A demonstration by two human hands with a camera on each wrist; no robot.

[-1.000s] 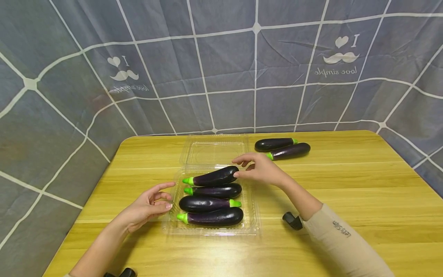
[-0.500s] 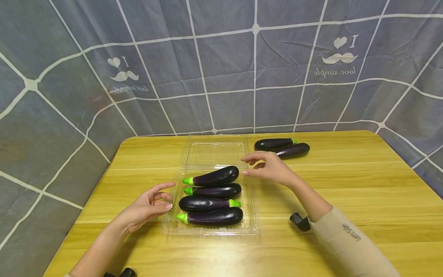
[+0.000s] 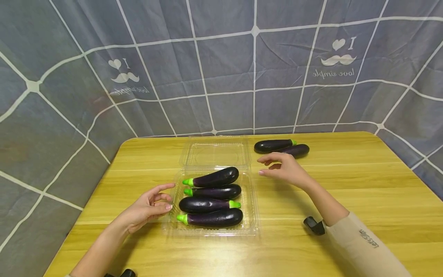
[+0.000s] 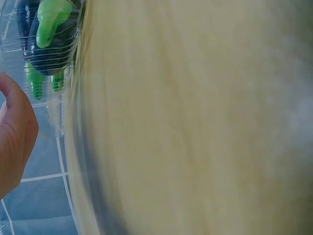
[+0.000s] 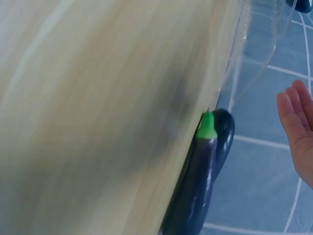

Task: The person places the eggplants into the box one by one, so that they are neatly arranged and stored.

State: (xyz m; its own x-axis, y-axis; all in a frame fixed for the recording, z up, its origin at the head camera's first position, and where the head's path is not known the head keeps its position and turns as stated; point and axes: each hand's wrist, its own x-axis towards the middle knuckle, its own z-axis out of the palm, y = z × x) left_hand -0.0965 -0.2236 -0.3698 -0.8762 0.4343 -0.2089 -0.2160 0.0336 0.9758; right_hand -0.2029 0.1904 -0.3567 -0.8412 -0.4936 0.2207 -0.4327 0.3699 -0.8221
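Observation:
Several dark purple eggplants with green stems lie in a row in a clear plastic clamshell box, its lid folded back flat. My left hand is at the box's left side, fingers loosely bent around nothing, fingertips right at the rim. In the left wrist view part of that hand shows below the box. Right of the box, my right hand hovers over the table with nothing in it, its fingers relaxed. It partly covers the nearer of two loose eggplants in the head view.
The other loose eggplant lies right behind it near the table's back edge. Both rest on the yellow wood-grain table. A grey cloth with white lines hangs behind. A black device is on my right wrist.
My right hand has moved right, away from the farthest boxed eggplant and toward the loose pair, holding nothing. The left hand and the eggplants have stayed in place.

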